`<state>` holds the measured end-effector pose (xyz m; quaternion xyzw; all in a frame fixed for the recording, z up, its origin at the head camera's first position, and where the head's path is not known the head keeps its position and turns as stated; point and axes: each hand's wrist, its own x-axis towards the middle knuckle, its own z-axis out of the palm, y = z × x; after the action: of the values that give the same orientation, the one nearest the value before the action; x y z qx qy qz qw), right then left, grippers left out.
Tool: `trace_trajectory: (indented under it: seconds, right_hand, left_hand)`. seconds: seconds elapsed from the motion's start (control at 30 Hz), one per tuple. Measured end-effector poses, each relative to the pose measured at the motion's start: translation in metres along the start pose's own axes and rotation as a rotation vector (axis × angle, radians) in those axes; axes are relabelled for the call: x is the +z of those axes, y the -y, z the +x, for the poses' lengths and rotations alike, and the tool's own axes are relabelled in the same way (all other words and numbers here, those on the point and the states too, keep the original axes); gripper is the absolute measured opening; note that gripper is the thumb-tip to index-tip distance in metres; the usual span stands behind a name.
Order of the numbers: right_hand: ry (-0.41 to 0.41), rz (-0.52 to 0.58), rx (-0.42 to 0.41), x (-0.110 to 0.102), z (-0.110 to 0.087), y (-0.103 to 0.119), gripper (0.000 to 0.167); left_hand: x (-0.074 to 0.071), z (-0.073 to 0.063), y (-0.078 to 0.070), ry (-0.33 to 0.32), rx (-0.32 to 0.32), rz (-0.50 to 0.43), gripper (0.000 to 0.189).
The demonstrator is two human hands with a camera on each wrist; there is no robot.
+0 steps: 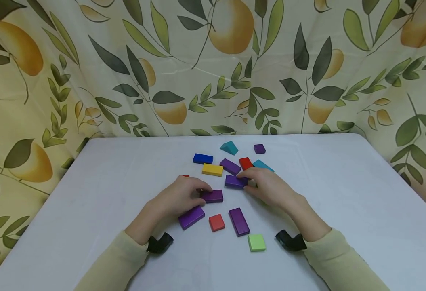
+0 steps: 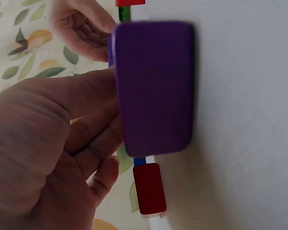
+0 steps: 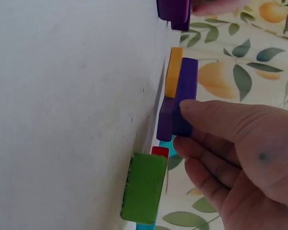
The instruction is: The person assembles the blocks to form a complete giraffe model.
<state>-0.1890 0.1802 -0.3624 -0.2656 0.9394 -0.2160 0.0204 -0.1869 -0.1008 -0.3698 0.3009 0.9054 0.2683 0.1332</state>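
Note:
My left hand (image 1: 181,194) grips the left end of a dark purple block (image 1: 214,196) between thumb and fingers. Close below that hand lies another purple block (image 1: 192,218), which fills the middle of the left wrist view and hides the fingertips there. My right hand (image 1: 271,188) pinches the right end of a violet block (image 1: 234,182); in the right wrist view its thumb lies against this block (image 3: 188,79). Right behind it sit a yellow block (image 1: 212,169) and one more purple block (image 1: 230,166). A green block (image 3: 144,189) is near the right hand, mostly covered by it in the head view.
Toward the back of the white table (image 1: 125,161) are a blue block (image 1: 203,158), a teal triangular block (image 1: 229,148) and a small purple cube (image 1: 259,149). Nearer the front lie a red block (image 1: 217,222), a long purple block (image 1: 239,222) and a light green block (image 1: 257,243).

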Motion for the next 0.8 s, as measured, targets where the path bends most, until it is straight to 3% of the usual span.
trace_trajectory:
  seconds: [0.4,0.8]
  right_hand:
    - [-0.003,-0.002,-0.009,-0.002,0.005,0.008,0.034]
    - [0.055,0.083,-0.036,0.006,0.012,0.023,0.034]
  left_hand:
    - [0.002,-0.011,-0.001,0.085,0.077,-0.036,0.035]
    - [0.005,-0.012,-0.001,0.081,0.112,-0.016,0.037]
